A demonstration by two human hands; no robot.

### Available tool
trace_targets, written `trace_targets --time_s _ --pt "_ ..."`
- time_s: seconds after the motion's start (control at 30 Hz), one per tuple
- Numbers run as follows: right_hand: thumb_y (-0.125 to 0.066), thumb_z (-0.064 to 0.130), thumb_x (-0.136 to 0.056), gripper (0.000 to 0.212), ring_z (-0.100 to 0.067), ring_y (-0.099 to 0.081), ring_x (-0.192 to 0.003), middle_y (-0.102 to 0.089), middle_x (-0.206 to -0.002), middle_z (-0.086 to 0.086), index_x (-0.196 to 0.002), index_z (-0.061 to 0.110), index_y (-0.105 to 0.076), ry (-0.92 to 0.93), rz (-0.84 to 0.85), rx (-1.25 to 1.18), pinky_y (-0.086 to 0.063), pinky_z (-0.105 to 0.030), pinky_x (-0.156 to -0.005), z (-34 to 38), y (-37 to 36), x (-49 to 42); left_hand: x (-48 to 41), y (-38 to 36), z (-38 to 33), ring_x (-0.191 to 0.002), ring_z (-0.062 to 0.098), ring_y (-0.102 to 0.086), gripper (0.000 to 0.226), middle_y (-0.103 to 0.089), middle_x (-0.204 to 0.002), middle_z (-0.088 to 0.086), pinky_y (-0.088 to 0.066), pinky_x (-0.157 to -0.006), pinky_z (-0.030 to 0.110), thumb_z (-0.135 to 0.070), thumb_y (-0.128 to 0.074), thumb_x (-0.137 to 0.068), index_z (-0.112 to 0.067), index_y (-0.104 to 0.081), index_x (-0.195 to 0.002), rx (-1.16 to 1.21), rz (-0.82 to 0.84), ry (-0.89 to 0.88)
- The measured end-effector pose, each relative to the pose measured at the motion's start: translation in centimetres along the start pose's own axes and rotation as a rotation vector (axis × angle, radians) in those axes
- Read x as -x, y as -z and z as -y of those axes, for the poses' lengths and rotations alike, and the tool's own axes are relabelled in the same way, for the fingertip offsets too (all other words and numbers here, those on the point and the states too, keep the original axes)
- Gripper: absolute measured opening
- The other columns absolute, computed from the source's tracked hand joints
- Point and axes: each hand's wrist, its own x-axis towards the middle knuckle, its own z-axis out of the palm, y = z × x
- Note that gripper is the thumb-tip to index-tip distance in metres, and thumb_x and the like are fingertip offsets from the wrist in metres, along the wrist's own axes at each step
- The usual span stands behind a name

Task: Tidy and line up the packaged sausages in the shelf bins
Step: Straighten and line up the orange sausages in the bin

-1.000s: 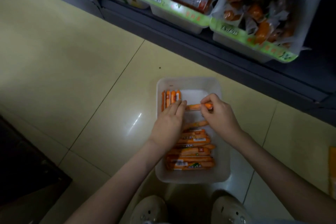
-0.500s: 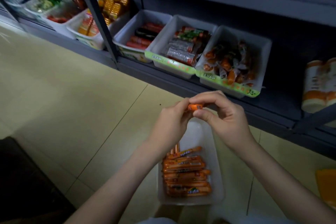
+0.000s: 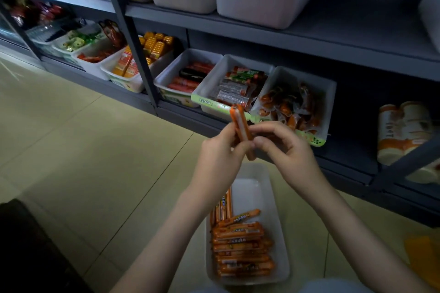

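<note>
- While both hands meet at the middle of the frame, one sausage [image 3: 240, 123] is held between them, above the floor [image 3: 95, 150] and in front of the lower shelf [image 3: 345, 150].
- Its long axis runs nearly upright. The top end tips slightly toward the upper left and stands free above the hands, and the bottom end points to the lower right.
- The left hand [image 3: 219, 162] grips the sausage's lower half from the left, fingers curled round it.
- The right hand [image 3: 288, 152] pinches it from the right between thumb and forefinger, with the other fingers [image 3: 289, 140] loosely curled.
- A white bin [image 3: 250, 194] lies on the floor at lower centre, its long side running away from the person.
- A stack [image 3: 240, 250] of orange sausages fills the bin's near half. They lie crosswise, long axes left to right.
- One slanted sausage [image 3: 239, 217] lies at the stack's far edge, its right end angled toward the upper right.
- A few lengthwise sausages [image 3: 225, 207] line the bin's left wall, pointing toward the shelf.
- On the lower shelf behind the hands, a row of shelf bins [image 3: 328, 93] holds packaged sausages.
</note>
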Motion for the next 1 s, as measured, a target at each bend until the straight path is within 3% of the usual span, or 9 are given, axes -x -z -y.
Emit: trace_targets --time_s 0.17,0.3,0.37,0.47,0.57,0.63,0.77,0.9,1.0 --pt "-0.064 0.015 -0.090 0.026 -0.006 -0.064 -0.089 -0.066 -0.099 0.014 -0.106 0.035 -0.064 -0.129 0.055 0.005 -0.054 -0.026 -0.077 -1.2 -0.3 1.3 -0.1 -0.2 0.1 -0.089 0.025 -0.070 0.013 -0.070 -0.094 0.015 -0.058 -0.073 0.028 -0.009 -0.057 -0.092 -0.001 -0.059 -0.100 0.758 -0.122 0.418" --pt "-0.068 0.012 -0.086 0.027 -0.011 -0.064 -0.079 -0.067 -0.091 0.008 -0.098 0.035 -0.063 -0.130 -0.043 0.002 -0.055 -0.034 -0.072 -1.2 -0.7 1.8 -0.4 -0.4 0.7 -0.075 0.019 -0.071 0.024 -0.067 -0.089 0.020 -0.058 -0.067 0.022 -0.015 -0.052 -0.095 0.008 -0.057 -0.093 1.043 -0.127 0.641" --pt "-0.068 0.014 -0.086 0.021 -0.011 -0.062 -0.078 -0.065 -0.090 0.008 -0.096 0.031 -0.062 -0.075 -0.078 0.038 -0.053 -0.031 -0.071 -1.0 -0.8 1.9 -0.1 -1.1 0.9 -0.069 0.017 -0.070 0.030 -0.066 -0.087 0.020 -0.058 -0.068 0.022 -0.022 -0.050 -0.096 0.007 -0.057 -0.093 0.951 -0.061 0.700" --pt "-0.065 0.020 -0.085 0.012 -0.010 -0.059 -0.075 -0.063 -0.084 0.008 -0.095 0.025 -0.063 -0.035 -0.151 0.093 -0.049 -0.021 -0.066 -1.1 -0.8 2.0 0.2 -2.2 2.0 -0.075 0.019 -0.065 0.037 -0.061 -0.088 0.011 -0.059 -0.074 0.034 -0.037 -0.051 -0.095 -0.001 -0.054 -0.105 0.432 -0.067 0.629" --pt "-0.067 0.011 -0.084 0.017 -0.010 -0.058 -0.075 -0.063 -0.087 0.004 -0.095 0.023 -0.062 0.002 -0.233 0.073 -0.045 -0.012 -0.067 -1.2 -0.7 1.9 0.5 -2.4 3.2 -0.110 0.011 -0.047 0.052 -0.047 -0.118 -0.004 -0.044 -0.095 0.030 -0.035 -0.061 -0.089 -0.013 -0.041 -0.131 -0.143 -0.011 0.206" --pt "-0.068 0.005 -0.084 0.022 -0.011 -0.059 -0.076 -0.063 -0.087 0.002 -0.095 0.023 -0.061 0.029 -0.263 0.028 -0.046 -0.013 -0.068 -1.2 -0.7 2.0 0.7 -2.9 3.4 -0.113 0.011 -0.045 0.047 -0.050 -0.121 -0.004 -0.041 -0.095 0.028 -0.030 -0.065 -0.087 -0.018 -0.046 -0.128 -0.295 0.131 -0.020" --pt "-0.066 0.012 -0.087 0.022 -0.007 -0.059 -0.088 -0.061 -0.095 0.000 -0.107 0.022 -0.063 0.124 -0.233 0.048 -0.046 -0.015 -0.079 -1.6 -0.8 2.1 0.4 -3.4 3.4 -0.088 0.024 -0.063 0.024 -0.065 -0.096 0.002 -0.052 -0.070 0.042 -0.032 -0.053 -0.089 -0.017 -0.057 -0.107 -0.331 0.058 -0.120" --pt "-0.055 0.004 -0.091 0.041 -0.010 -0.050 -0.107 -0.054 -0.117 0.000 -0.132 0.011 -0.050 0.347 -0.196 0.363 -0.033 -0.014 -0.097 -2.8 -0.7 2.1 0.6 -3.4 3.3 -0.082 0.019 -0.066 0.017 -0.068 -0.086 -0.002 -0.051 -0.070 0.036 -0.024 -0.054 -0.084 -0.016 -0.060 -0.098 -0.187 -0.018 -0.134" --pt "-0.049 -0.002 -0.092 0.046 -0.018 -0.048 -0.114 -0.047 -0.132 -0.004 -0.136 0.009 -0.041 0.486 -0.099 0.437 -0.032 -0.019 -0.104 -3.8 -0.7 2.4 0.7 -3.4 3.3 -0.081 0.003 -0.063 0.010 -0.066 -0.083 -0.009 -0.049 -0.069 0.023 -0.014 -0.060 -0.086 -0.013 -0.062 -0.096 -0.147 -0.080 -0.173"
